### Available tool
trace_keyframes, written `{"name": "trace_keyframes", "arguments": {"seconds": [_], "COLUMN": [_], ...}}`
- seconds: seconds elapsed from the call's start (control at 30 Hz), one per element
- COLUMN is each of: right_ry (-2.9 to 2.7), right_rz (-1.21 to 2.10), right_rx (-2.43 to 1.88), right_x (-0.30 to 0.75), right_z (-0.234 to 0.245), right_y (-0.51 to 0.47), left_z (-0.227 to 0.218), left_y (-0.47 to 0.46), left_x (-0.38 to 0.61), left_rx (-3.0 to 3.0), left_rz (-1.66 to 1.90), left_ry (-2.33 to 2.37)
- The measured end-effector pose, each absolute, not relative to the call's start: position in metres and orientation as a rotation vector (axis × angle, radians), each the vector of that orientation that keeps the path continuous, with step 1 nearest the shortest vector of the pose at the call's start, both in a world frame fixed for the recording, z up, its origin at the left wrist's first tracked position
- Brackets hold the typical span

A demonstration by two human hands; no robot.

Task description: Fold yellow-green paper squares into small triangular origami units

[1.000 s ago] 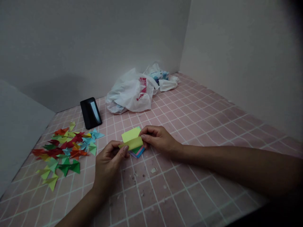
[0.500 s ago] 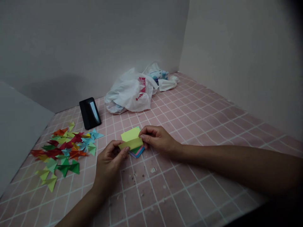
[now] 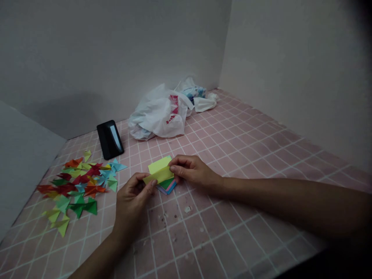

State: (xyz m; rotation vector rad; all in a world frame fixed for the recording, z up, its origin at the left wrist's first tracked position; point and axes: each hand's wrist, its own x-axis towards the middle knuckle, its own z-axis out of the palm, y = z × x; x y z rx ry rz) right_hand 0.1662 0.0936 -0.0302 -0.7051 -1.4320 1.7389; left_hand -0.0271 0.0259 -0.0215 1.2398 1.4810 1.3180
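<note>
A yellow-green paper sheet (image 3: 159, 170) is being folded over just above a small stack of coloured paper squares (image 3: 167, 186) on the pink tiled surface. My left hand (image 3: 134, 199) pinches the sheet's left end between thumb and fingers. My right hand (image 3: 190, 172) pinches its right edge, with the fingertips pressed on the fold. The near half of the sheet is turned up over the far half.
A heap of folded coloured paper pieces (image 3: 78, 182) lies to the left. A black phone-like object (image 3: 109, 139) stands propped near the back wall. Crumpled white plastic bags (image 3: 162, 112) fill the back corner. Grey walls close in the back, right and left sides.
The fold has been pressed a little flatter and both hands have shifted slightly left with the sheet. Nothing else has moved.
</note>
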Motion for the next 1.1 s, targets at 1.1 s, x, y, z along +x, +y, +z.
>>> {"name": "trace_keyframes", "arguments": {"seconds": [1.1], "right_ry": [-1.53], "right_rz": [1.61], "right_rx": [-0.74], "right_x": [0.1648], "right_z": [-0.0315], "right_y": [0.0941], "left_z": [-0.0168], "left_y": [0.0257], "left_x": [-0.0221], "left_rx": [1.138], "left_rz": [1.247], "left_ry": [1.441]}}
